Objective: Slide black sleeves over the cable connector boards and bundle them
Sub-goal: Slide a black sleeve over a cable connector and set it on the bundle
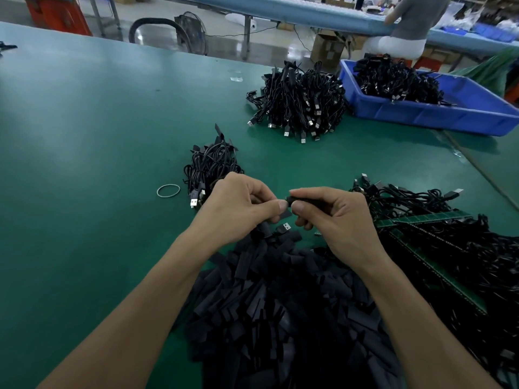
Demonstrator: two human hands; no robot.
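Above the near edge of the green table (84, 141), the person's right hand (337, 217) was curled round a short black sleeve (302, 198), with thumb and forefinger clamped along it. The left hand (238, 203) met it from the other side, its thumb and forefinger pinched on the sleeve's near end, so the two hands were almost touching. Whether a board sat inside the sleeve I could not tell.

Just under the hands a USB plug (286, 226) poked up from a big loose pile of black sleeves (280, 304) that spread between the forearms towards the person. To the right of that pile lay a tangle of black cables (449, 248), with long green connector board strips (421, 219) lying across it.

Beyond the left hand sat a small bundle of coiled cables (209, 167), and a rubber band (168, 190) lay flat on the table just beside it. Further back was a larger heap of cables (297, 102), their USB ends sticking outward, next to a blue bin (421, 113) holding more cables. Behind the table another person (412, 23) sat at a long bench, facing away.
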